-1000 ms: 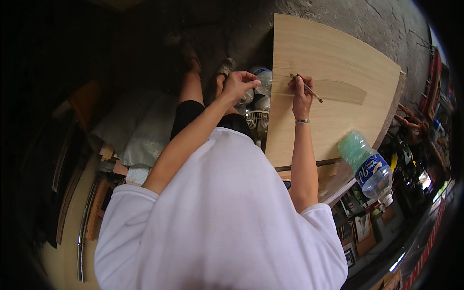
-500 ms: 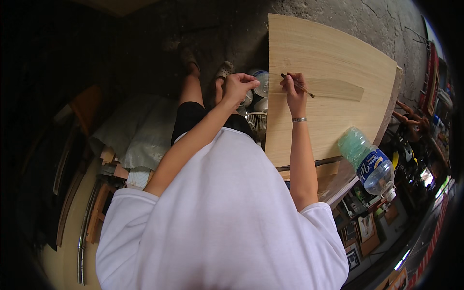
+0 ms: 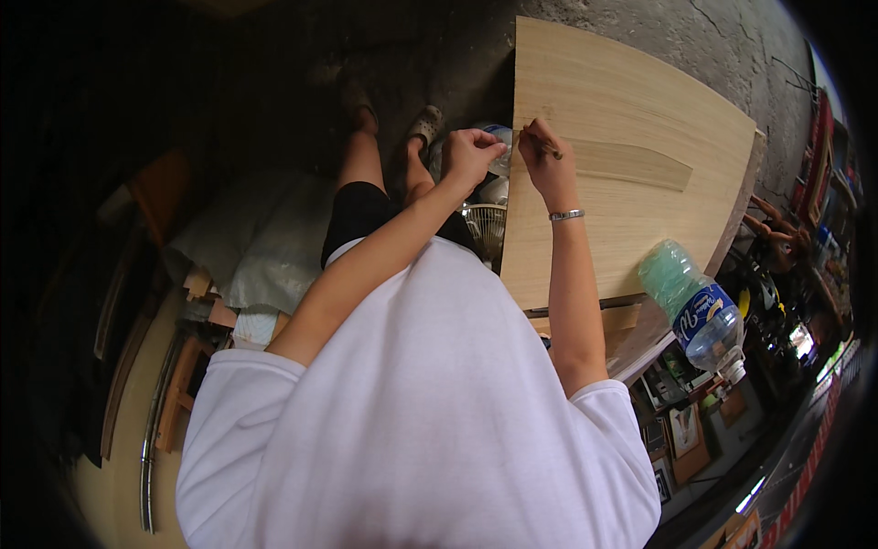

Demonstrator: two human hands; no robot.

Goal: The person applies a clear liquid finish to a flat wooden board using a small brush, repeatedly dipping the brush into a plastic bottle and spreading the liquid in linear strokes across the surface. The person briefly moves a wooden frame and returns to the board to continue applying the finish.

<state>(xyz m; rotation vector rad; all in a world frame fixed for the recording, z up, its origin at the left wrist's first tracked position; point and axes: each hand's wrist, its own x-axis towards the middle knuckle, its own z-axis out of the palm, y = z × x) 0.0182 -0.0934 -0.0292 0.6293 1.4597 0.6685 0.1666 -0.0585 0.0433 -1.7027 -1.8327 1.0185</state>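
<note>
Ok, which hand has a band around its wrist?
The right hand, over the wooden board: a silvery band circles its wrist; the left hand has none.

- I see a rough, cracked grey concrete floor (image 3: 745, 69) at the upper right.
- To my left, deep shadow hides most of the room.
- Lower left, I make out a smooth pale-cream upright surface (image 3: 123, 499), wall or panel I cannot tell, beside an orange-brown wooden frame (image 3: 170, 403).
- At the right I find a small glaring white patch of light (image 3: 801, 342) and, lower, a thin bright white strip (image 3: 752, 495).
</note>
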